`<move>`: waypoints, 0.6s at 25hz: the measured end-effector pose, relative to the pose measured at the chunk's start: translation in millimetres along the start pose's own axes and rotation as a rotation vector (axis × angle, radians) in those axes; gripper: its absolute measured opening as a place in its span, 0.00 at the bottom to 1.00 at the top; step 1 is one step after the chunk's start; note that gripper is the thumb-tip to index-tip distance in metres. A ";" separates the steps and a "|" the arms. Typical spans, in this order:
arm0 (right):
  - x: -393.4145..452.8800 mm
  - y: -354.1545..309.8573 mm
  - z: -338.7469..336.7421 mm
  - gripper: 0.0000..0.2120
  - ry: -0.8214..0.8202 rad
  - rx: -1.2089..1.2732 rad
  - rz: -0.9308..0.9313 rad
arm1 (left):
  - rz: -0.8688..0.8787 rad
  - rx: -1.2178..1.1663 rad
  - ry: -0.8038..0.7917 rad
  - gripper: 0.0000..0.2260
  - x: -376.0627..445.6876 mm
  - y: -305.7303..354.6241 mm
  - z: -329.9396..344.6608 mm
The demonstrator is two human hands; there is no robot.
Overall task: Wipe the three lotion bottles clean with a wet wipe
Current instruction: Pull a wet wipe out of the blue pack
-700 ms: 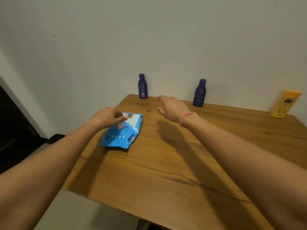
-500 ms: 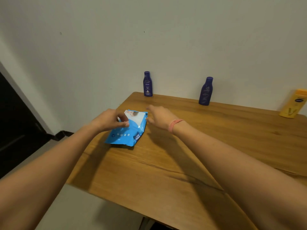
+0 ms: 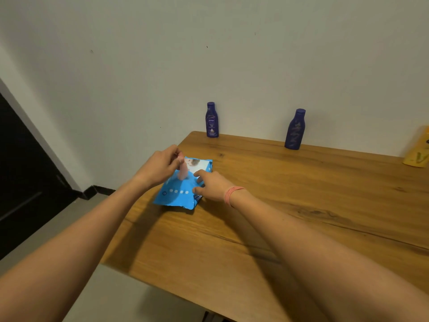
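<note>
A blue wet wipe pack [image 3: 177, 195] lies on the wooden table [image 3: 301, 205] near its left edge. My left hand [image 3: 160, 166] pinches the pack's pinkish seal flap [image 3: 183, 171] and holds it lifted off the top. My right hand [image 3: 212, 185], with a pink band on the wrist, rests on the pack's right side with fingers spread, holding it down. Two dark blue lotion bottles [image 3: 212, 120] [image 3: 295, 130] stand upright at the table's far edge against the wall. A yellow lotion bottle [image 3: 417, 151] stands at the far right, partly cut off by the frame.
A pale wall runs right behind the table's far edge. Left of the table there is grey floor [image 3: 34, 247] and a dark doorway [image 3: 21, 173]. Bare wood stretches between the pack and the bottles.
My right hand moved left from the middle of the table onto the pack. My left hand took hold of the seal flap and peeled it up. The view shifted slightly left.
</note>
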State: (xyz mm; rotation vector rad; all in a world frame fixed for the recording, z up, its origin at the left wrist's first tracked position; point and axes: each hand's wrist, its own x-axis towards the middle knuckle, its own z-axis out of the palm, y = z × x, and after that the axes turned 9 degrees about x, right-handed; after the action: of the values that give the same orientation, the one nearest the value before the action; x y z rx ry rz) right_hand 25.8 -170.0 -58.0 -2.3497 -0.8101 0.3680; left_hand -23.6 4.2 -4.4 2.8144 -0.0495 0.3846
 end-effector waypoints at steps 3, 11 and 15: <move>-2.6 -0.3 -0.8 0.28 -0.007 0.019 -0.004 | 0.009 -0.049 0.066 0.04 2.4 3.9 -2.8; -14.8 5.1 -7.3 0.25 0.034 0.418 0.011 | -0.037 -0.350 0.215 0.06 10.4 35.6 -10.0; -29.9 21.4 -28.1 0.18 0.179 0.853 -0.018 | -0.074 -0.500 0.197 0.05 12.7 51.7 2.2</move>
State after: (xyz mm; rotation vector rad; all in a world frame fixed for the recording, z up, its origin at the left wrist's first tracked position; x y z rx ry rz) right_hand 24.8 -215.2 -48.2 -1.5464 -0.4531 0.3897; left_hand -14.6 -45.7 11.9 2.2700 0.0014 0.5444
